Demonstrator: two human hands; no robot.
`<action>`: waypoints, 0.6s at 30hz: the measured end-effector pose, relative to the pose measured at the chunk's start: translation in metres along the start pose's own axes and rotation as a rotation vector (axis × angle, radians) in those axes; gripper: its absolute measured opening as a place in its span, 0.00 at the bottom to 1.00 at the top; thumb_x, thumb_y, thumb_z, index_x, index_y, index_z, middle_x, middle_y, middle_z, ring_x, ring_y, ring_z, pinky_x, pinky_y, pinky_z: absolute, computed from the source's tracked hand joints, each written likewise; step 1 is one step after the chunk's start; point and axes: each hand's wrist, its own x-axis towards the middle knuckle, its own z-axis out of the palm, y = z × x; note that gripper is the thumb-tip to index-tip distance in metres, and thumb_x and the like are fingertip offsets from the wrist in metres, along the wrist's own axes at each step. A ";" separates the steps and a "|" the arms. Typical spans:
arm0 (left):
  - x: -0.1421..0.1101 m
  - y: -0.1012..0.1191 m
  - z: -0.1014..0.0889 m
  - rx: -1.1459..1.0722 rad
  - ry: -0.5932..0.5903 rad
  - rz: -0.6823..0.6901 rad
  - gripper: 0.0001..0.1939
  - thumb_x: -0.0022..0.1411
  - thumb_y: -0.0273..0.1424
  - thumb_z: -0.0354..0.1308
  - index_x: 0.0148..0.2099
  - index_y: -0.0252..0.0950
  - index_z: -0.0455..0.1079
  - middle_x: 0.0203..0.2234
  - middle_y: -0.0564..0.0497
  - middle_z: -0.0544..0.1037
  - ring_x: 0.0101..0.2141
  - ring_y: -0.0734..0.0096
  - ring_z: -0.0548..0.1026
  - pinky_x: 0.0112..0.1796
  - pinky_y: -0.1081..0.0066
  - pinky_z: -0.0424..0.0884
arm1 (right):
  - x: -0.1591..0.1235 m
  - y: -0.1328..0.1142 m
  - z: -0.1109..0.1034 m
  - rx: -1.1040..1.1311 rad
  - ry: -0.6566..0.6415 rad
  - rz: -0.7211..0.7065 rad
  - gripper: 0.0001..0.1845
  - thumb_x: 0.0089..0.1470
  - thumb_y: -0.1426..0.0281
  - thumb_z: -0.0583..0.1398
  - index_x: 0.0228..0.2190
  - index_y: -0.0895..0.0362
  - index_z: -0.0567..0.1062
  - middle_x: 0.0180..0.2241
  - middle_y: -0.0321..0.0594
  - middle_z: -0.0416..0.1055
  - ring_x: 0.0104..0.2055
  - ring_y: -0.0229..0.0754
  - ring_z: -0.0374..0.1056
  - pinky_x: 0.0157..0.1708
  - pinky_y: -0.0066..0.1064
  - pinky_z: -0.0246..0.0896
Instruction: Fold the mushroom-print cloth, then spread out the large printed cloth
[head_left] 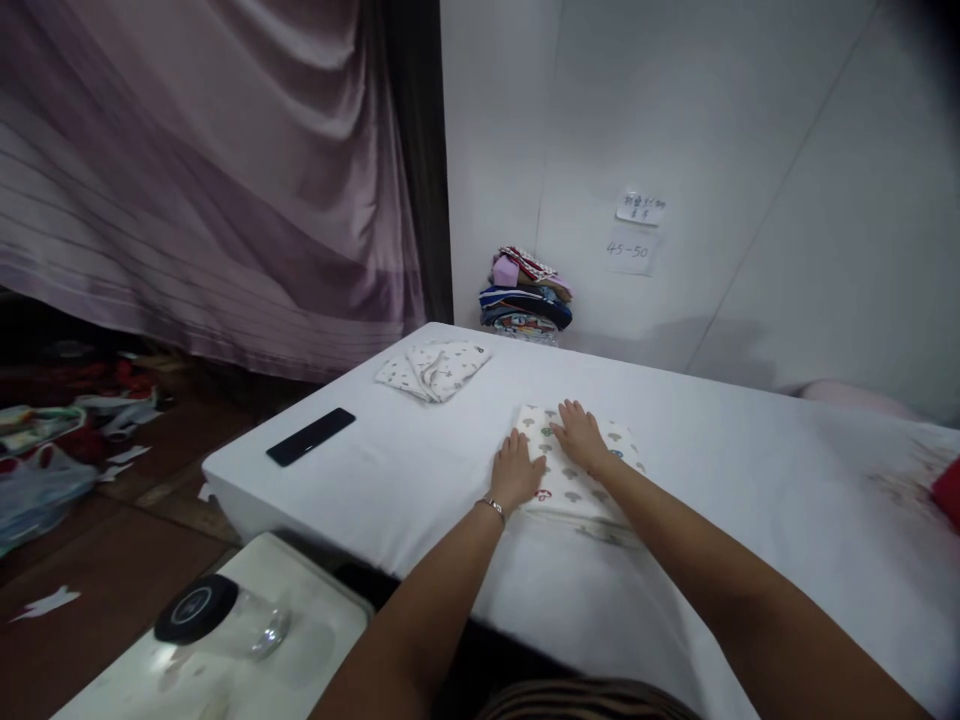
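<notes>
A folded white cloth (574, 480) with a grey, red, green and blue mushroom print lies on the white-covered table (720, 450) in front of me. My left hand (516, 472) rests at its left edge with the fingers spread, a bracelet on the wrist. Flat on the cloth's upper part, my right hand (580, 434) has its fingers stretched out. Neither hand grips anything. Part of the cloth is hidden under my hands and right forearm. Farther back on the left lies another folded white printed cloth (439, 370).
A black phone (311, 436) lies near the table's left edge. On a lower stand (300, 600) is a clear jar with a black lid (196, 608). Stacked clothes (525, 295) sit against the wall behind the table. Red fabric (948, 495) shows at far right.
</notes>
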 end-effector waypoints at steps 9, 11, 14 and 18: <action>-0.001 -0.004 0.003 -0.062 0.010 0.012 0.36 0.62 0.43 0.43 0.67 0.28 0.45 0.66 0.39 0.46 0.64 0.52 0.47 0.60 0.54 0.48 | 0.044 -0.032 0.029 0.005 -0.115 -0.152 0.28 0.63 0.65 0.45 0.62 0.61 0.53 0.65 0.49 0.44 0.67 0.49 0.35 0.62 0.48 0.30; -0.001 -0.004 0.003 -0.074 0.006 0.005 0.36 0.62 0.42 0.43 0.67 0.27 0.44 0.66 0.39 0.46 0.64 0.52 0.47 0.60 0.55 0.48 | 0.048 -0.034 0.037 0.007 -0.160 -0.176 0.27 0.63 0.65 0.46 0.62 0.59 0.54 0.65 0.48 0.46 0.67 0.48 0.38 0.62 0.48 0.32; -0.002 -0.004 0.002 -0.082 0.007 0.006 0.37 0.62 0.42 0.43 0.67 0.26 0.44 0.66 0.39 0.46 0.64 0.53 0.48 0.61 0.56 0.47 | 0.051 -0.033 0.044 0.007 -0.184 -0.183 0.27 0.63 0.65 0.45 0.62 0.59 0.54 0.65 0.48 0.45 0.67 0.47 0.38 0.62 0.47 0.32; -0.002 -0.004 0.001 -0.086 0.015 0.017 0.37 0.62 0.42 0.42 0.67 0.25 0.44 0.66 0.39 0.47 0.64 0.54 0.48 0.61 0.56 0.46 | 0.052 -0.032 0.040 0.014 -0.201 -0.179 0.28 0.64 0.64 0.45 0.62 0.60 0.52 0.65 0.49 0.44 0.67 0.47 0.37 0.62 0.46 0.32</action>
